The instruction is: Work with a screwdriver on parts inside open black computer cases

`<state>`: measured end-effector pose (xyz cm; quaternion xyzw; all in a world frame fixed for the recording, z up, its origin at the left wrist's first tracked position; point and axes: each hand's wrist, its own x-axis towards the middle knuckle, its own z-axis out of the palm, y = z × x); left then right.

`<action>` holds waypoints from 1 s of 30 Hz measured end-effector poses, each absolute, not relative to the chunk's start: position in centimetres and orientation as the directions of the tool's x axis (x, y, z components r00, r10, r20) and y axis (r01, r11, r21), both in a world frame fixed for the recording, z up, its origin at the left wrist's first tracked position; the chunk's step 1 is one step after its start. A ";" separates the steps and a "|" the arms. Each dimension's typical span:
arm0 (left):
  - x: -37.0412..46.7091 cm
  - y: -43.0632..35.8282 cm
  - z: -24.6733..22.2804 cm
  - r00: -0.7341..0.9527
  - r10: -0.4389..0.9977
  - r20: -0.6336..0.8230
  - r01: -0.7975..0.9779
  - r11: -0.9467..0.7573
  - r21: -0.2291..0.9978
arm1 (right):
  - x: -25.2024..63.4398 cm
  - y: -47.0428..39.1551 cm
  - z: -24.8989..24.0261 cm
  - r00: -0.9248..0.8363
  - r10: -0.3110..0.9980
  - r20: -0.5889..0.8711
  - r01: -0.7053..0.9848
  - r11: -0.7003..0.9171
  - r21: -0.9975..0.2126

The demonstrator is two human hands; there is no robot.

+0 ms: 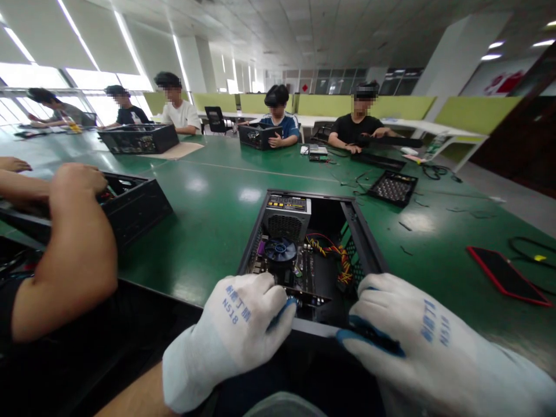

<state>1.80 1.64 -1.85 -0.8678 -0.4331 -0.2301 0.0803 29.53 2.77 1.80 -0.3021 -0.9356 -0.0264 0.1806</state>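
Note:
An open black computer case lies on the table in front of me. Inside are a power supply, a round cooling fan on the motherboard, and a bundle of coloured cables. An expansion card crosses the near end. My left hand, in a white glove with blue fingertips, curls over the case's near left corner at the card's left end; what its fingers pinch is hidden. My right hand, gloved alike, is closed around the near right corner, its thumb along the front edge.
To the left, a person's arm reaches into another case. A perforated black part and loose cables lie beyond my case. A red-edged black panel lies right. Across the green table several people sit with cases.

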 end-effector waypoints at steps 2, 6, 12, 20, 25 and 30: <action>1.8 1.7 -1.9 0.521 0.717 0.463 0.787 -0.614 0.065 | 29.1 4.4 2.3 -0.755 0.583 0.302 0.600 0.799 -0.042; 1.8 1.7 -1.8 0.509 0.729 0.457 0.790 -0.607 0.087 | 26.7 9.0 2.1 -0.756 0.635 0.159 0.652 0.751 0.101; 2.0 1.7 -1.7 0.493 0.721 0.487 0.787 -0.608 0.104 | 22.2 14.8 0.4 -0.727 0.675 -0.130 0.623 0.727 0.288; 1.9 1.6 -1.7 0.489 0.722 0.489 0.782 -0.612 0.121 | 19.6 16.4 -1.7 -0.788 0.568 -0.238 0.486 0.811 0.325; 1.8 1.6 -1.9 0.481 0.730 0.486 0.783 -0.607 0.137 | 20.1 16.5 -1.7 -0.792 0.547 -0.272 0.459 0.827 0.325; 1.8 1.7 -2.2 0.480 0.721 0.500 0.782 -0.610 0.129 | 20.5 16.6 -1.7 -0.816 0.514 -0.265 0.427 0.845 0.323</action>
